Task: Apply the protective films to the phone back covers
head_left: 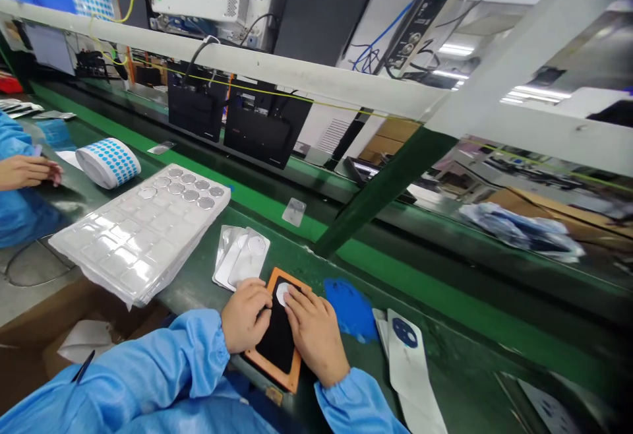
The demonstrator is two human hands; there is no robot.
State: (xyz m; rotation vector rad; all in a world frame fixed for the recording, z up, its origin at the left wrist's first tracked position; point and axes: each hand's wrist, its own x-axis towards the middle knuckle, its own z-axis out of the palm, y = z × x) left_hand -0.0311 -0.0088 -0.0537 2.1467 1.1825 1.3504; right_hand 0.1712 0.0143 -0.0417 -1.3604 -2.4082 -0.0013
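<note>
An orange-framed jig [277,332] with a black pad lies on the green conveyor belt [316,236], and a round white disc [283,294] shows at its upper part. My left hand [244,315] curls over the jig's left side. My right hand [316,335] rests on the pad, its fingertips beside the disc. Much of the jig is hidden under both hands. A stack of white sheets with round windows [242,257] lies just beyond the jig, and blue scraps [350,310] lie to its right.
A clear blister tray [141,229] holding several round discs sits on the belt to the left, next to a roll of blue dot labels [109,162]. A co-worker's hand [24,171] is at far left. A white sheet with a blue circle [408,355] lies right. Black monitors hang beyond a white rail [222,51].
</note>
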